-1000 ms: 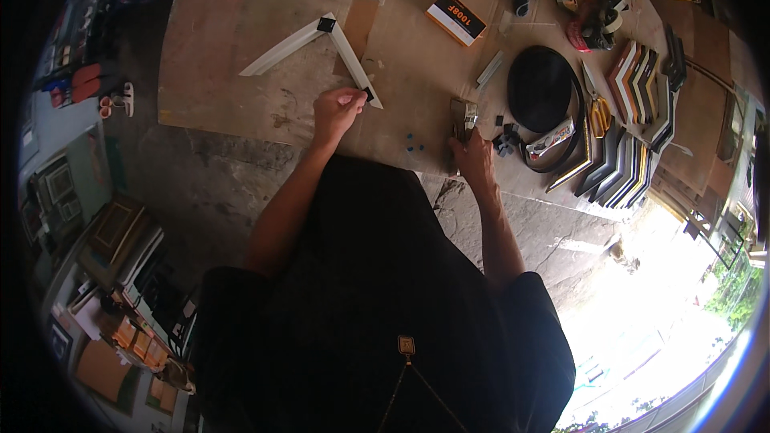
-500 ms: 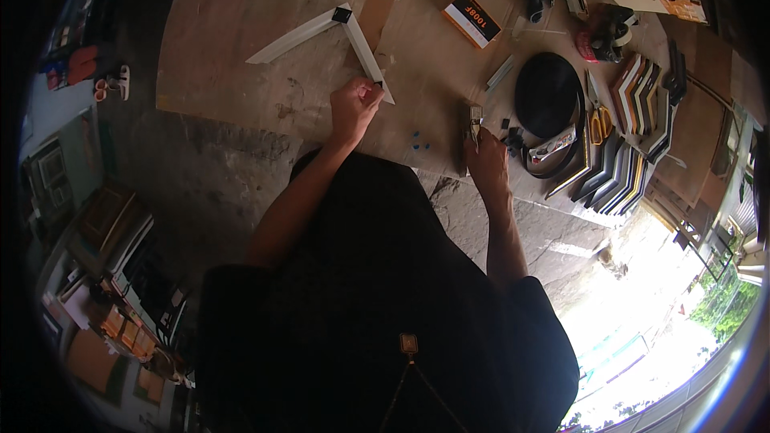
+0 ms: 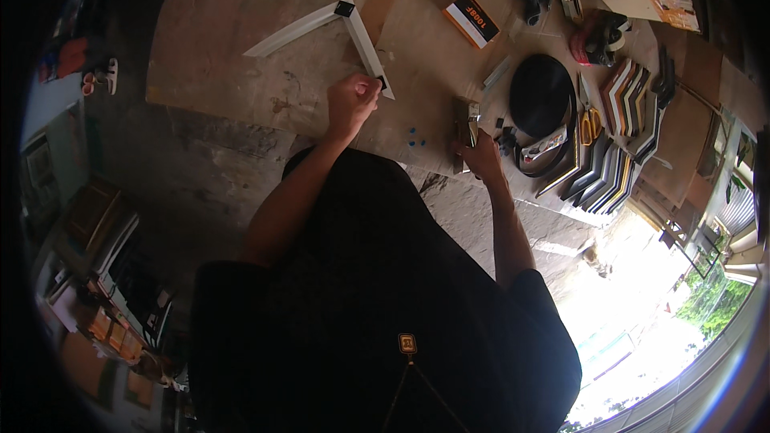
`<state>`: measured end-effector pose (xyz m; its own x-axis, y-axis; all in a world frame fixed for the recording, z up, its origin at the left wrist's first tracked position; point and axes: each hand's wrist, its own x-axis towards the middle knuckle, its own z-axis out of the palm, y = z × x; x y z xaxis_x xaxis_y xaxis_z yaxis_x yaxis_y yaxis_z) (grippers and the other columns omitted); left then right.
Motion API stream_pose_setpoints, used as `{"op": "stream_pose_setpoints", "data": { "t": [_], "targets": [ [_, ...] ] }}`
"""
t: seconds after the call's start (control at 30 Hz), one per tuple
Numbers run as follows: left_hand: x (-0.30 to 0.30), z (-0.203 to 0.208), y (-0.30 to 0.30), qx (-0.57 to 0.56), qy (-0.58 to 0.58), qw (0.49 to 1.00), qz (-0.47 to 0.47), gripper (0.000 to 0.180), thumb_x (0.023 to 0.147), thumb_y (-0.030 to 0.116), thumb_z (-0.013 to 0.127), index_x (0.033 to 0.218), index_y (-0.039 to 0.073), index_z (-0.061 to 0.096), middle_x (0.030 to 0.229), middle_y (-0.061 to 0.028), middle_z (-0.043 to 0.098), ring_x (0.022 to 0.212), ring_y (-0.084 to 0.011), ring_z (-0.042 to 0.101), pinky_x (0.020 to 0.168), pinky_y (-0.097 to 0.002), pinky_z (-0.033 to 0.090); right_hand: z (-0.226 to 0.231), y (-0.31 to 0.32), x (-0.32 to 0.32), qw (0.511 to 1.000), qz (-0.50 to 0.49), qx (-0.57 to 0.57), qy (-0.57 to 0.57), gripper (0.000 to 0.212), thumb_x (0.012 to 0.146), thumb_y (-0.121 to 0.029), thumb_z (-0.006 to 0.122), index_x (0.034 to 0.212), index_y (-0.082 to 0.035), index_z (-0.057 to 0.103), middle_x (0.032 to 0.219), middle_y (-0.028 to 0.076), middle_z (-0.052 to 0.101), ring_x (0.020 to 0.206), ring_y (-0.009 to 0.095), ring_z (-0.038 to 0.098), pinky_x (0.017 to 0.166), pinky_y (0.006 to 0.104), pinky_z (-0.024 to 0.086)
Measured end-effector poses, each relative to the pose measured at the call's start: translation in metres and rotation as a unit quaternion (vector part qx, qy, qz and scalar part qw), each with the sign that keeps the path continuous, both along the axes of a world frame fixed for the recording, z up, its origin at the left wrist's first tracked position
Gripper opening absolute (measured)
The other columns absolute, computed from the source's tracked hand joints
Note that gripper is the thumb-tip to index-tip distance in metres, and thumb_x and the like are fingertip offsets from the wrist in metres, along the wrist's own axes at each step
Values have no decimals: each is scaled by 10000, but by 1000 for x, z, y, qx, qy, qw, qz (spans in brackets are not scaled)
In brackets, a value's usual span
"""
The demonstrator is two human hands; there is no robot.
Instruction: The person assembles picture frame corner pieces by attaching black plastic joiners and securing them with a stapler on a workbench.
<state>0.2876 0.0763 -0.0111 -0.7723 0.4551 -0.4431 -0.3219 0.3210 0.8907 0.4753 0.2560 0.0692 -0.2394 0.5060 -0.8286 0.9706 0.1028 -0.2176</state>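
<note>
White V-shaped frame moulding (image 3: 362, 42) lies on the brown tabletop (image 3: 437, 72), likely light, stiff and easily dented, best held along a straight arm, while the left hand (image 3: 353, 104) pinches a small black square tab (image 3: 382, 82) near one end and the right hand (image 3: 484, 156) wraps a metallic stapler-like tool (image 3: 465, 122).

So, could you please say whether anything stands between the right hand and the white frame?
Nothing visible does: beyond the metal tool in the right hand, bare tabletop leads to the white frame; blue bits lie nearer its edge.
</note>
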Motion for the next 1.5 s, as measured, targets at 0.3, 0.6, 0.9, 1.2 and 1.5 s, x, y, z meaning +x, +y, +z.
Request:
{"op": "stream_pose_setpoints", "data": {
  "t": [0.3,0.6,0.9,1.2,1.5],
  "targets": [
    [-2,-12,1,25,-19,1000,6,150,863,99,684,766,-13,661,557,-52,603,458,-109,592,420,-267,448,26,23,-81,841,505,123,149,331,698,-131,692,1009,-64,603,850,146,684,844,326,675,809,461,495],
    [3,-27,2,-43,30,999,-3,158,786,179,740,752,37,682,606,-81,652,530,-187,653,497,-307,500,23,37,-144,682,701,165,129,318,666,-125,708,972,-103,626,791,63,680,760,227,670,768,352,398],
    [-2,-20,3,-53,53,996,-54,95,846,99,696,807,13,683,618,-41,650,496,-94,612,443,-250,458,23,36,-161,665,725,138,113,288,689,-73,677,972,-95,622,820,50,684,796,228,671,806,377,388],
    [-2,-16,6,-74,72,993,-49,155,853,169,714,786,32,685,601,-36,659,478,-99,614,443,-262,451,21,48,-161,656,733,142,115,284,701,-89,678,979,-103,623,830,40,685,825,214,666,798,367,378],
    [-4,-13,8,-102,85,989,-59,164,832,211,729,788,56,699,605,-43,663,489,-126,625,480,-275,471,20,49,-160,650,735,144,130,270,702,-92,687,964,-110,625,833,43,684,819,206,663,806,362,372]
  ]
}}
